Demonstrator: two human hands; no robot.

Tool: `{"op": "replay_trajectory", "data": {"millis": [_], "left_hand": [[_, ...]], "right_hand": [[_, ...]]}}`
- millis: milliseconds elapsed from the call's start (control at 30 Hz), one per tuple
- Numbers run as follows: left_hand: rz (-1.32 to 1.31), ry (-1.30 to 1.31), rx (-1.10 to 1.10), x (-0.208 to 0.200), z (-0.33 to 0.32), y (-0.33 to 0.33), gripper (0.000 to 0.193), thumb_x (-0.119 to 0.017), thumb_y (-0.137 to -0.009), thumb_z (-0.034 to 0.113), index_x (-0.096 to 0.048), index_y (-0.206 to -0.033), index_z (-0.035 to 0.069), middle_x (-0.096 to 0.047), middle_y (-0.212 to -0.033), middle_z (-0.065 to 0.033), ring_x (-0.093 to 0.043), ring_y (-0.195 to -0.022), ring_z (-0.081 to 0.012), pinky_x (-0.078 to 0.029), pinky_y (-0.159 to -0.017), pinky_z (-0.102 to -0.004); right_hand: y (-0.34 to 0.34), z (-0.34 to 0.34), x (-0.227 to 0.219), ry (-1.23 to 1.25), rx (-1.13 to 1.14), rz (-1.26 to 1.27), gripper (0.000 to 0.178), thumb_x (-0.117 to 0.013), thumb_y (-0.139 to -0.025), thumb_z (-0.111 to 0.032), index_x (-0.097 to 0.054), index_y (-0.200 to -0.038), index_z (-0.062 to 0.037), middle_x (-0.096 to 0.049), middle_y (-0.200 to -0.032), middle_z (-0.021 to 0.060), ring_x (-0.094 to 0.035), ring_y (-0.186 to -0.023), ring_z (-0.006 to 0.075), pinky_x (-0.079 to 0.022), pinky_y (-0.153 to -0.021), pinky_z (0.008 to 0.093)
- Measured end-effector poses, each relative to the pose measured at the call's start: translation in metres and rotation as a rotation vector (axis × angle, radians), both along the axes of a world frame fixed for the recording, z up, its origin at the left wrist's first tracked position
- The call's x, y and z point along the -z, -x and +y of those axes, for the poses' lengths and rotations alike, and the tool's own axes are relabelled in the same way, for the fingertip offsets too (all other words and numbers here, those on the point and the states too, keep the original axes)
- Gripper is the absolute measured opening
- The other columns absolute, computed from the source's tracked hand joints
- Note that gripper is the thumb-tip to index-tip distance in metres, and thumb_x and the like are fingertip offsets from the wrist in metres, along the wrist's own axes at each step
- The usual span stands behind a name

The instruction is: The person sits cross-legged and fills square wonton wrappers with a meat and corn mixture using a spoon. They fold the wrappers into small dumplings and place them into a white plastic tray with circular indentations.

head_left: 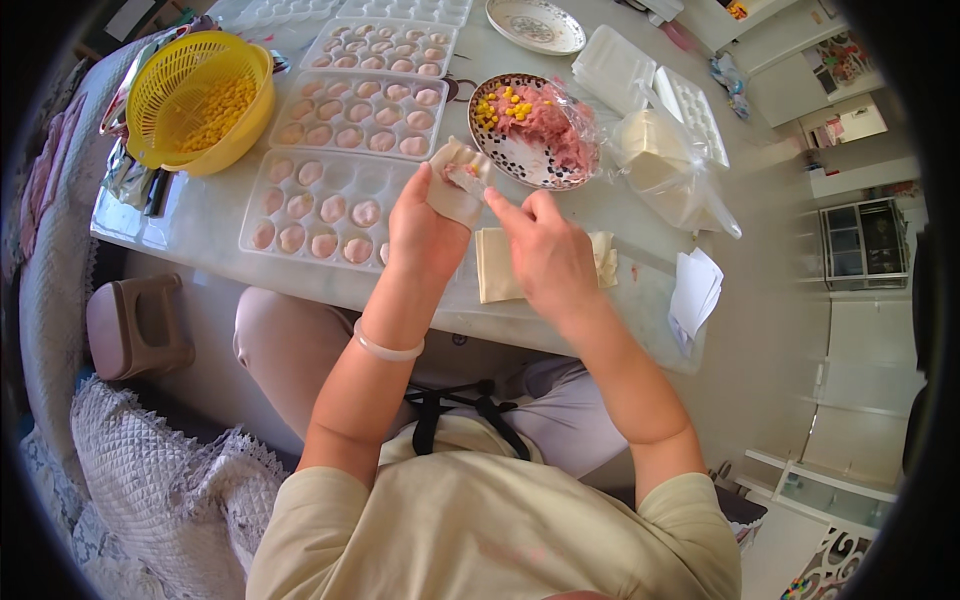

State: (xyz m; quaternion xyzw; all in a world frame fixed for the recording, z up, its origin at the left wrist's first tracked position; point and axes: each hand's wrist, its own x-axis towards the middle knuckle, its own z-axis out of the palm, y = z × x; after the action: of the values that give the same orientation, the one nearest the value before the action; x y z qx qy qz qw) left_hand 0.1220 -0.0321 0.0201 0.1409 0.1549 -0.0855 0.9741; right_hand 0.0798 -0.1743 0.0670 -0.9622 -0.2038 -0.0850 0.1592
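Observation:
My left hand [428, 235] holds up a pale square dough wrapper [456, 206], its fingers and palm beneath it. Some pink filling lies on the wrapper. In my right hand [552, 255] is a slim pale spreader [466, 180], its tip against the filling; its handle is mostly hidden by the fingers. Behind my hands stands a patterned bowl [512, 165] of pink minced meat [545, 120] with yellow corn kernels. Below my right hand lies a stack of wrappers [497, 268]. A clear plastic tray [372, 178], partly filled with round wontons [333, 208], sits left of my left hand.
More wonton-filled trays [362, 112] stand behind the near one. At the left is a yellow colander [258, 110] of corn. A bagged wrapper block [655, 150], white trays [612, 68], folded papers [696, 290] and a plate [535, 25] occupy the right and back. A stool [130, 325] stands below left.

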Motion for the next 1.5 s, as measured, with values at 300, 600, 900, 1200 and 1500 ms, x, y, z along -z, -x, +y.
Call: {"op": "replay_trajectory", "data": {"millis": [300, 600, 900, 1200, 1500], "left_hand": [[-0.106, 0.108, 0.006, -0.004, 0.007, 0.008, 0.046, -0.023, -0.104, 0.027, -0.041, -0.135, -0.001, -0.049, -0.135, -0.0146, -0.047, -0.124, -0.0275, -0.035, -0.108, -0.0429], [-0.101, 0.176, 0.114, -0.012, 0.007, 0.023, 0.048, -0.025, -0.103, 0.029, -0.044, -0.133, -0.003, -0.050, -0.133, -0.0167, -0.046, -0.126, -0.0299, -0.034, -0.109, -0.0448], [0.004, 0.078, 0.039, -0.012, -0.001, 0.022, 0.049, -0.029, -0.101, 0.025, -0.036, -0.138, -0.007, -0.043, -0.140, -0.0220, -0.040, -0.133, -0.0337, -0.030, -0.112, -0.0471], [-0.072, 0.140, 0.124, -0.009, 0.002, 0.026, 0.044, -0.039, -0.099, 0.024, -0.043, -0.132, -0.004, -0.052, -0.129, -0.0186, -0.050, -0.120, -0.0308, -0.039, -0.104, -0.0428], [-0.106, 0.190, 0.234, 0.002, 0.003, 0.032, 0.043, -0.037, -0.101, 0.030, -0.047, -0.129, -0.001, -0.053, -0.128, -0.0166, -0.049, -0.122, -0.0315, -0.038, -0.106, -0.0456]], "right_hand": [[0.040, -0.005, -0.011, -0.005, -0.022, -0.023, 0.047, -0.058, -0.080, 0.001, -0.061, -0.125, -0.0110, -0.049, -0.085, 0.0078, -0.060, -0.064, 0.0235, -0.051, -0.053, 0.0353], [0.031, -0.017, -0.004, -0.159, -0.032, -0.125, 0.046, -0.060, -0.079, 0.003, -0.063, -0.122, -0.0125, -0.050, -0.087, 0.0071, -0.059, -0.063, 0.0226, -0.050, -0.053, 0.0357], [0.050, -0.016, -0.013, -0.016, 0.020, -0.036, 0.041, -0.059, -0.079, 0.001, -0.065, -0.118, -0.0110, -0.053, -0.087, 0.0090, -0.060, -0.062, 0.0257, -0.049, -0.053, 0.0366], [0.028, -0.054, -0.008, -0.804, 0.213, 0.719, 0.024, -0.054, -0.096, -0.011, -0.065, -0.113, 0.0020, -0.058, -0.069, 0.0019, -0.043, -0.044, 0.0039, -0.033, -0.041, 0.0207], [0.040, -0.043, -0.029, -0.449, 0.004, 0.064, 0.029, -0.058, -0.087, 0.000, -0.067, -0.115, -0.0023, -0.058, -0.076, 0.0066, -0.051, -0.063, 0.0115, -0.042, -0.055, 0.0271]]}}
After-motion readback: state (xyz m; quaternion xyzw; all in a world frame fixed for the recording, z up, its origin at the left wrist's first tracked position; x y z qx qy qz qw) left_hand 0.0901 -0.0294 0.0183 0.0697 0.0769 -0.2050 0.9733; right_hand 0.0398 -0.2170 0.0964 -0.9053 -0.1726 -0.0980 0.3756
